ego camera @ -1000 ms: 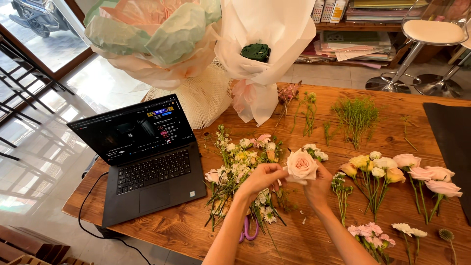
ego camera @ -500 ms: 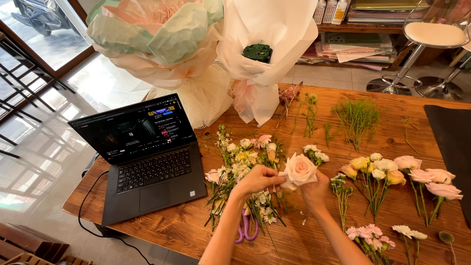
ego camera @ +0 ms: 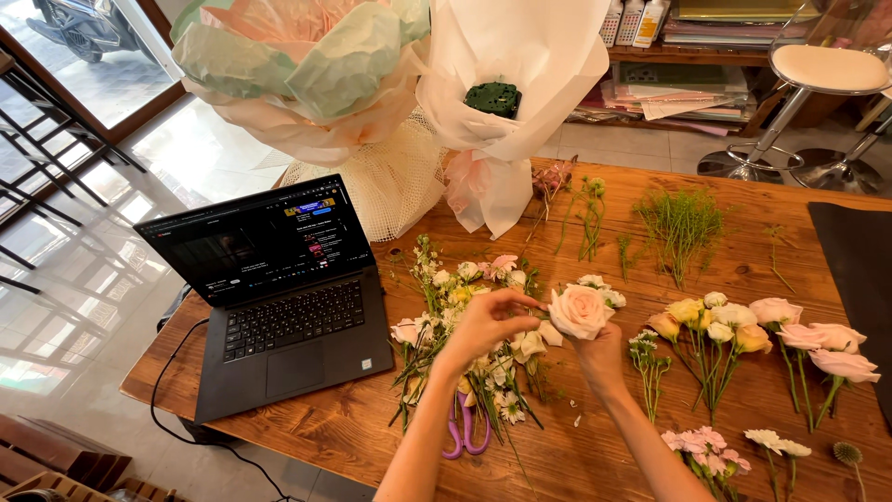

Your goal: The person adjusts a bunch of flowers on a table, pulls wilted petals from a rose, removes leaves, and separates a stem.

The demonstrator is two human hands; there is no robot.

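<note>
Plank table (ego camera: 390, 437): wood, matt, grained. Laptop (ego camera: 297, 358): matt black. Wrap (ego camera: 520, 65): white paper. Stool (ego camera: 790, 102): glossy metal.

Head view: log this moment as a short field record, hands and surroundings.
right hand: holds pale pink rose from below
left hand: fingers at the rose's outer petals
under hands: mixed cut flowers, purple-handled scissors
left side: open black laptop
surface: wooden plank table

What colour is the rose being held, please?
Pale peach-pink; the rose shows best in the head view, held by the right hand.
</note>
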